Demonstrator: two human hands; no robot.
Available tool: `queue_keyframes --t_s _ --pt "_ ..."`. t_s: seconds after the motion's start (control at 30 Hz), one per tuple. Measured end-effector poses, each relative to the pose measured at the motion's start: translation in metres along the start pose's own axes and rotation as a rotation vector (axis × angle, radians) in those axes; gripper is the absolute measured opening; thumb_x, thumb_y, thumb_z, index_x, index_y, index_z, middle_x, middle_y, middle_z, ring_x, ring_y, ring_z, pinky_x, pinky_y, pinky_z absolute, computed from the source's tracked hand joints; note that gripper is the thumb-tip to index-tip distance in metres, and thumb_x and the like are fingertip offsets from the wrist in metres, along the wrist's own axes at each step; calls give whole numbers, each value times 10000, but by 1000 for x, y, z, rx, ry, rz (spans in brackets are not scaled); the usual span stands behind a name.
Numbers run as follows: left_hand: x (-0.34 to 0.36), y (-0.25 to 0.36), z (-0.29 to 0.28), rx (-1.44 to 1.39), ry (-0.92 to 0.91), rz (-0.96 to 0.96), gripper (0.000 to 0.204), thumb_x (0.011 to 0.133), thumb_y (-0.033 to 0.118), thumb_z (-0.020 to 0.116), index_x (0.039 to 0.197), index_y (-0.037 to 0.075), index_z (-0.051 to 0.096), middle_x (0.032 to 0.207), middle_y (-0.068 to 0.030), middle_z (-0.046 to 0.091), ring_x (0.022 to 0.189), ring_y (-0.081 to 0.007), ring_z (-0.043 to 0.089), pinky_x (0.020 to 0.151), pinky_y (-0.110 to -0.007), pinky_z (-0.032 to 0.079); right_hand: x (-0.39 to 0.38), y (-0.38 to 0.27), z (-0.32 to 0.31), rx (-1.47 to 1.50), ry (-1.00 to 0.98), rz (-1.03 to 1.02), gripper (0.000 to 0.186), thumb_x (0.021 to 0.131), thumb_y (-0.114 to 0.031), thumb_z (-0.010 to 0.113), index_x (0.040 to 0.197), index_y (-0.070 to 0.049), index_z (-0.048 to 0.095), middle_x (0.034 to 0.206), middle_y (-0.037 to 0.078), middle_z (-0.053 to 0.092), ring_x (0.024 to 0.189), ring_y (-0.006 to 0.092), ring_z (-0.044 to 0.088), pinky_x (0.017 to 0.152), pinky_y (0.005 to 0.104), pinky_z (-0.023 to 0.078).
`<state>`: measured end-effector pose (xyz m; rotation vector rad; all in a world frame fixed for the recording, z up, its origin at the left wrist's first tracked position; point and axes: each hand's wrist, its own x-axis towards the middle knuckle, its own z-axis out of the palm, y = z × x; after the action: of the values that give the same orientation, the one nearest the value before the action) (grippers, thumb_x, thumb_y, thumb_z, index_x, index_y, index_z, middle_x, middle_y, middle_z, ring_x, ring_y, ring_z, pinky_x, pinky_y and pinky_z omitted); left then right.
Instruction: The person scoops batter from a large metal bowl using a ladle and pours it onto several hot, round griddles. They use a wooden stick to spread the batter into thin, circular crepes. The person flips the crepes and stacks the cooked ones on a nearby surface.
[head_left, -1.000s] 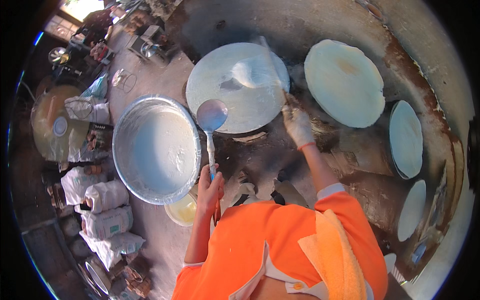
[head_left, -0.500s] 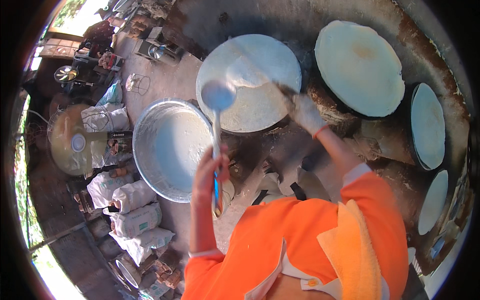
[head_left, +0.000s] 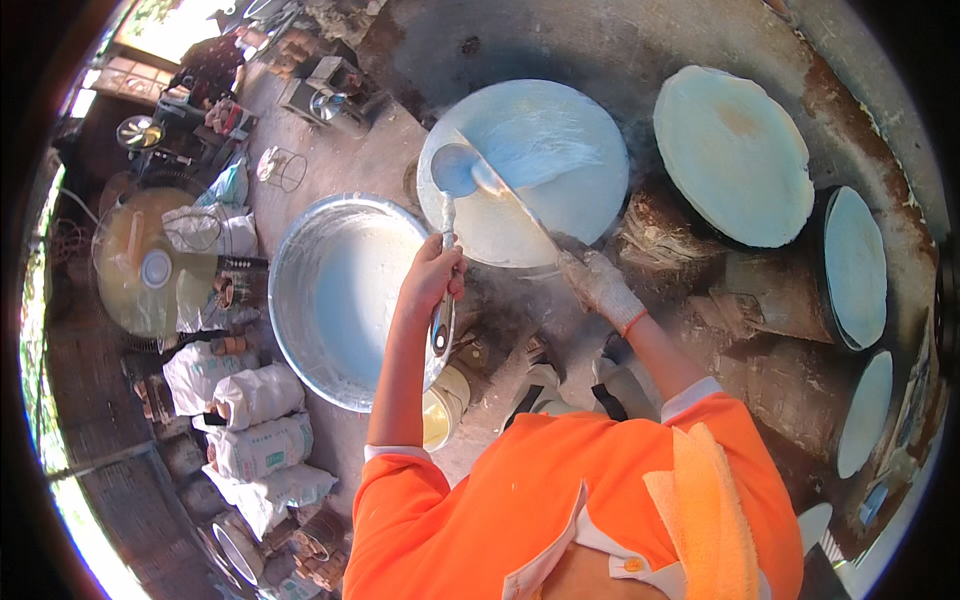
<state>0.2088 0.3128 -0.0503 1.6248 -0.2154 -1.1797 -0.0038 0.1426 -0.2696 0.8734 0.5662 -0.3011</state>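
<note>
My left hand (head_left: pixel 433 275) is wrapped around the handle of a metal ladle (head_left: pixel 455 172), whose bowl hangs over the left side of a large round griddle (head_left: pixel 482 252). White batter (head_left: pixel 545 140) coats that griddle, smooth and wet at the upper right. In a knit glove, my right hand (head_left: pixel 603 288) grips a long thin spreader blade (head_left: pixel 512 195) that slants across the griddle toward the upper left. The blade passes close against the ladle bowl; I cannot tell if they touch. Left of the griddle stands a wide metal basin (head_left: pixel 283 262) holding pale batter.
More round griddles topped with pale sheets (head_left: pixel 735 155) line the right side. A small bucket (head_left: pixel 455 395) stands beside the basin. Farther left are a standing fan (head_left: pixel 155 268) and several white sacks (head_left: pixel 262 447). Steam drifts near my right hand.
The ladle has come farther over the griddle, close to the spreader. The spreader has swung toward me, and the batter now covers more of the upper right. The view has shifted slightly.
</note>
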Motion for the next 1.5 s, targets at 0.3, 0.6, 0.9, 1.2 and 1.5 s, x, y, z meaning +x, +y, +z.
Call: queue_keyframes --t_s 0.3,0.6,0.9,1.2,1.5 --pt "-26 -73 48 -233 126 69 134 896 137 430 1008 67 412 659 -42 454 389 -122 395 382 -274 374 -18 68 -28 -2087 -472 -1418 265 894 -305 458 791 -76 543 679 58 490 513 196 464 461 326 396" --pt "-105 -96 -55 393 418 412 183 877 73 422 1054 29 431 797 -194 580 650 -354 575 532 -399 439 -92 50 66 -2833 -228 -1342 309 867 -276 486 1167 -225 433 787 127 597 573 274 571 500 418 459" --pt "-129 -104 -48 880 1519 699 217 866 59 436 1074 1 416 879 -254 553 761 -401 567 622 -426 446 -111 111 40 -3317 -12 -842 404 887 -263 426 1282 -183 410 1072 156 569 883 361 566 736 429 465" --pt "-42 -91 117 -454 290 486 286 879 150 536 1108 58 391 890 -134 622 367 -13 308 314 -153 237 -149 62 82 -2419 -636 -1136 460 905 -306 400 1335 -164 319 1070 162 563 829 326 590 732 380 490" --pt "1 -28 276 -472 -294 406 356 854 1 459 1194 14 355 923 -167 562 345 -20 299 307 -164 278 -258 -99 175 -2673 492 -1614 608 803 -409 549 1195 41 438 903 170 589 822 316 581 763 433 459"
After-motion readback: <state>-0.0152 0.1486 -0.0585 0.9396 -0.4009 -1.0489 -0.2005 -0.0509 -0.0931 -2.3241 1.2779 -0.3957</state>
